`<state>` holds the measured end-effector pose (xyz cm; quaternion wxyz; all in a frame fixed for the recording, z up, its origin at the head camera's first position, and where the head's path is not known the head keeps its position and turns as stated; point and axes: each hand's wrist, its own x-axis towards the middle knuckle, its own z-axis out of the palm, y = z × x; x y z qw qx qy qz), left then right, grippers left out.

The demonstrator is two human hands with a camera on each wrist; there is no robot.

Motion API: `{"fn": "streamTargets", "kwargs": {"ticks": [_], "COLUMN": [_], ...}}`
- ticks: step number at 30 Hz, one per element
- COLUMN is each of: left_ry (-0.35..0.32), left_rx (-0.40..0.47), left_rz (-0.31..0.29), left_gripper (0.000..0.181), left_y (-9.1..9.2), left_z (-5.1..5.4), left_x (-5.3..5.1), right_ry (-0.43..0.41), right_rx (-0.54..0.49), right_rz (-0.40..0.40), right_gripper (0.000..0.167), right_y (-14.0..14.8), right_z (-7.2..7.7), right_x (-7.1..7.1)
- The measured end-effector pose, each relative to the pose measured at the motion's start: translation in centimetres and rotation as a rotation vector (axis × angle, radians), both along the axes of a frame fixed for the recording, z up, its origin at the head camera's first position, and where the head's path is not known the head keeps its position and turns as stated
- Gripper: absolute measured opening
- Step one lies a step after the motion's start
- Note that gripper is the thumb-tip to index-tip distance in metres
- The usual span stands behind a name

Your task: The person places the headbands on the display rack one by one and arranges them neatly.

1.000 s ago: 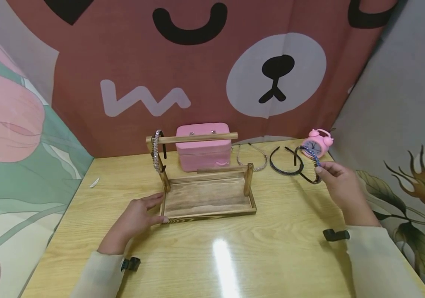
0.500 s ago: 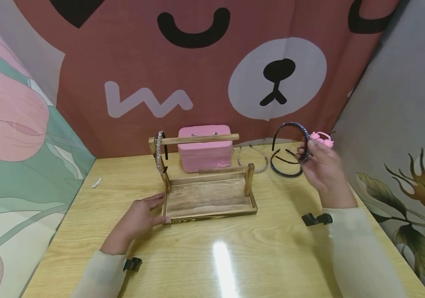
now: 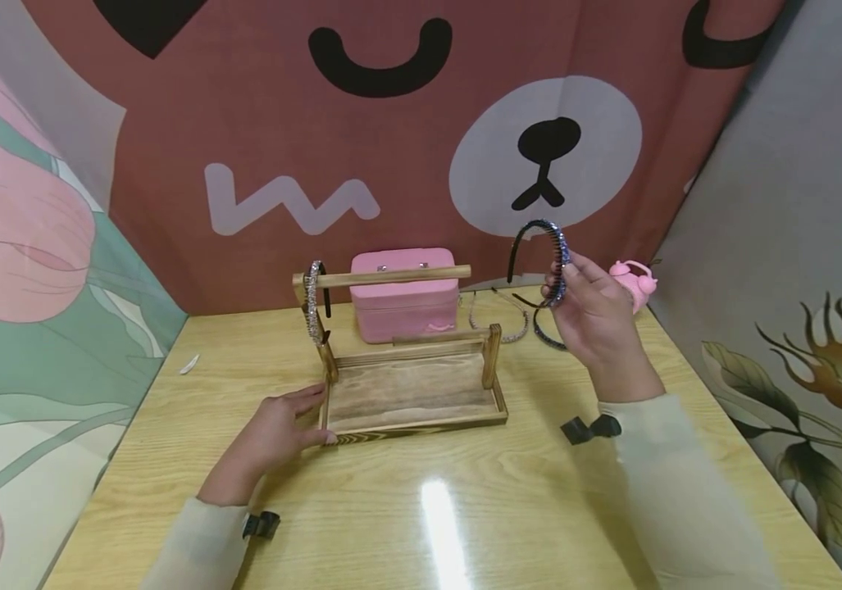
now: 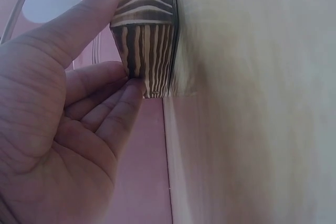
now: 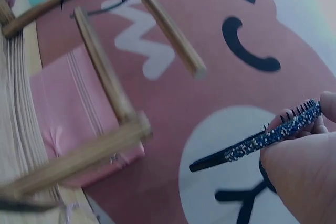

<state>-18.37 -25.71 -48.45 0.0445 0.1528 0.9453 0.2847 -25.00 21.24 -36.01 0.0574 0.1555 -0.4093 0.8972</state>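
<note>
In the head view my right hand pinches a blue glittery headband and holds it up off the table. The right wrist view shows comb-like teeth along this headband. My left hand grips the front left corner of a wooden headband rack; close up, thumb and fingers of the left hand lie on two sides of the striped wood corner. A silvery beaded headband hangs at the left end of the rack's upper bar, whose right end is free.
Behind the rack stands a pink case. A thin beaded headband and a dark headband, partly hidden by my hand, lie to its right. Further right is a pink alarm clock. A small white object lies at left.
My right hand has lifted the blue headband off the table and carried it leftward, turning it more upright. The left hand stays on the rack's corner.
</note>
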Motion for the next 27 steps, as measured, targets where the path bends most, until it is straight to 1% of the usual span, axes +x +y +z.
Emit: {"fn": "streamTargets", "kwargs": {"ticks": [4,6,12,15,19,22,27], "left_ry": [-0.002,-0.008,-0.024,-0.018,-0.002,0.0,-0.012], "left_rx": [0.003,0.006,0.007,0.007,0.005,0.002,0.005], "left_rz": [0.001,0.003,0.009,0.015,0.013,0.013,0.017], "left_gripper": [0.077,0.078,0.079,0.078,0.077,0.077,0.078], "left_y": [0.0,0.0,0.1,0.1,0.1,0.0,-0.1], "left_z": [0.2,0.2,0.2,0.1,0.1,0.0,-0.2], "left_x": [0.1,0.1,0.1,0.1,0.1,0.0,-0.1], "right_ry": [-0.024,-0.037,-0.064,-0.054,-0.048,-0.07,-0.114], "right_rx": [0.06,0.073,0.044,0.026,0.035,0.052,0.09], "right_rz": [-0.051,-0.076,-0.131,-0.125,-0.092,-0.059,-0.032], "right_gripper": [0.018,0.017,0.019,0.02,0.017,0.015,0.02], "right_y": [-2.6,-3.9,-7.8,-9.4,-11.2,-12.7,-15.9], "right_z": [0.7,0.9,1.3,1.6,1.9,1.8,1.2], "right_x": [-0.2,-0.3,-0.1,0.2,0.6,0.8,1.2]}}
